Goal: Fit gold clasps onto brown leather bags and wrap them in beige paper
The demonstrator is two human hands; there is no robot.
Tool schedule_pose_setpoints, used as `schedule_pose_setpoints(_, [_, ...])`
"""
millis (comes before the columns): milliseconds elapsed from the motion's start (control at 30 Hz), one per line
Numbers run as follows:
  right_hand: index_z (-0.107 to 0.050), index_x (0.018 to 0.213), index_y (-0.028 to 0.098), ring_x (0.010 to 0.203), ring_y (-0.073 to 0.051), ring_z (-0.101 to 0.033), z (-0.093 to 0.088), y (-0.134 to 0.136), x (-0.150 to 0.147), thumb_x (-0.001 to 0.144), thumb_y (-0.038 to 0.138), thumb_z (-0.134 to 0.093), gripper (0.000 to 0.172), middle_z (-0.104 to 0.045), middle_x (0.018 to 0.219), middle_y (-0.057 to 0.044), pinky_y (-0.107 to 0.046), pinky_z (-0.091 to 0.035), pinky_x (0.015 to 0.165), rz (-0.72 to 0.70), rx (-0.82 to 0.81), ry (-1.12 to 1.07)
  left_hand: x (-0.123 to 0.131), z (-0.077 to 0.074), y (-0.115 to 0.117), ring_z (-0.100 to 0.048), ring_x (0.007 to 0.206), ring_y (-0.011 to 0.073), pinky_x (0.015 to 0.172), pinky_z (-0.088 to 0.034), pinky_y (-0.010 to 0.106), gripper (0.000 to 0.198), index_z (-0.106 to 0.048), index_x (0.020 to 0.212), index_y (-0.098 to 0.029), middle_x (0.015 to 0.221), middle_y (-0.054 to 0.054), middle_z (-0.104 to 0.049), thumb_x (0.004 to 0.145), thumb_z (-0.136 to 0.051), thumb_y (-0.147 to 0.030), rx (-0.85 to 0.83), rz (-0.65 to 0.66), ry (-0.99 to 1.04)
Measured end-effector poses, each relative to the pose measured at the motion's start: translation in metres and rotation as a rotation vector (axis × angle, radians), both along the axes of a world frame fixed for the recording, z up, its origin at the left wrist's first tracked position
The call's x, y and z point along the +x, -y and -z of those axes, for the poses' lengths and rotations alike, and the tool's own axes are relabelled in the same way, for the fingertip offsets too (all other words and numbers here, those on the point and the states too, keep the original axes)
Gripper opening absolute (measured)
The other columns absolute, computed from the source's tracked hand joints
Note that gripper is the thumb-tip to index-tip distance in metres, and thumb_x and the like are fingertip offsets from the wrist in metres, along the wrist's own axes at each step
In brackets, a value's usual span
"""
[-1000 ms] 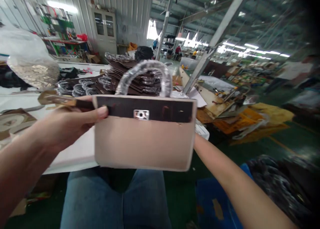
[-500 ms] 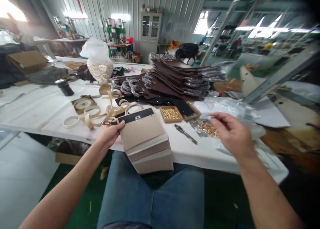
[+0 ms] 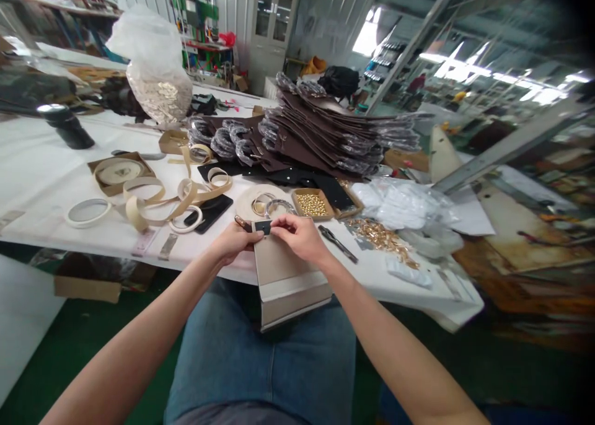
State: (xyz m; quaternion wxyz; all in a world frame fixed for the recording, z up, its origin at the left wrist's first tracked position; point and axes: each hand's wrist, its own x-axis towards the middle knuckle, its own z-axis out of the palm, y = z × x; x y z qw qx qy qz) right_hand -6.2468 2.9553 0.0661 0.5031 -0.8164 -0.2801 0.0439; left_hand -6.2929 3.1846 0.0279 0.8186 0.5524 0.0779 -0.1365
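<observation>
My left hand (image 3: 238,241) is closed on the upper left edge of a beige folded panel (image 3: 290,265), thumb on top. A black band runs along the panel's top edge; a short piece of the black band (image 3: 261,227) shows between my hands. A brown strap end (image 3: 242,223) sticks out beside my left fingers. Over the black band, my right hand (image 3: 300,236) is pinched, and whatever its fingertips hold is hidden. The lower folds of the panel hang over the table's front edge, above my lap.
Gold studs fill a small box (image 3: 312,204). Right of it lie pliers (image 3: 338,244) and loose gold fittings (image 3: 383,239). Tape rolls (image 3: 89,213), a dark phone (image 3: 214,213) and a black bottle (image 3: 66,126) are on the left. Wrapped brown bag pieces (image 3: 325,131) are stacked behind.
My right hand has moved left from the loose gold fittings to the panel's black band. My left hand keeps its hold; the panel has turned and the view has shifted down.
</observation>
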Motion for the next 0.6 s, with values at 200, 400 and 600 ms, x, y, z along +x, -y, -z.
schedule_pose_setpoints(200, [-0.087,0.103,0.021,0.084,-0.019,-0.075,0.022,-0.008,0.004,0.096,0.036,-0.083,0.017,-0.086,0.096,-0.004,-0.032,-0.058,0.083,-0.054,-0.063,-0.121,-0.002,0.026,-0.007,-0.076,0.082,0.0214,0.078,-0.069,0.039,0.044,-0.078,0.093,-0.012,0.094,0.010,-0.080,0.066,-0.108,-0.030,-0.121,0.028,-0.049])
schedule_pose_setpoints(400, [-0.088,0.104,0.022,0.085,-0.021,-0.075,0.020,-0.015,0.006,0.098,0.036,-0.080,0.018,-0.086,0.097,-0.005,-0.034,-0.059,0.084,-0.025,-0.096,-0.054,0.006,0.028,-0.009,-0.076,0.081,0.0188,0.076,-0.068,0.033,0.043,-0.080,0.094,-0.013,0.091,0.007,-0.079,0.065,-0.109,-0.026,-0.162,0.055,-0.056])
schedule_pose_setpoints(600, [-0.087,0.105,0.022,0.084,-0.020,-0.075,0.020,-0.017,0.005,0.099,0.035,-0.081,0.016,-0.085,0.097,-0.004,-0.033,-0.058,0.083,-0.043,-0.075,-0.075,0.006,0.030,-0.009,-0.074,0.079,0.0184,0.073,-0.065,0.030,0.045,-0.078,0.091,-0.013,0.087,0.007,-0.078,0.062,-0.110,-0.025,-0.184,0.039,-0.081])
